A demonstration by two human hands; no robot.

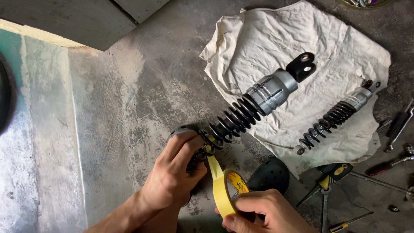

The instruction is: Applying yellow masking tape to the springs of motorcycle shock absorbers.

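Note:
My left hand (174, 170) grips the lower end of a shock absorber (254, 101) with a black coil spring and grey body, held tilted above the floor. My right hand (263, 212) holds a roll of yellow masking tape (227, 193). A strip of tape runs from the roll up to the shock's lower end, under my left fingers. A second, smaller shock absorber (334, 116) lies on a crumpled white cloth (276, 39).
Stained concrete floor (129, 99) all around. A black clog shoe (271, 174) sits beside the tape roll. Pliers with yellow-black handles (330, 177), a screwdriver (347, 223), wrenches and a ratchet (399, 125) lie at the right. A grey panel (77, 19) is at top left.

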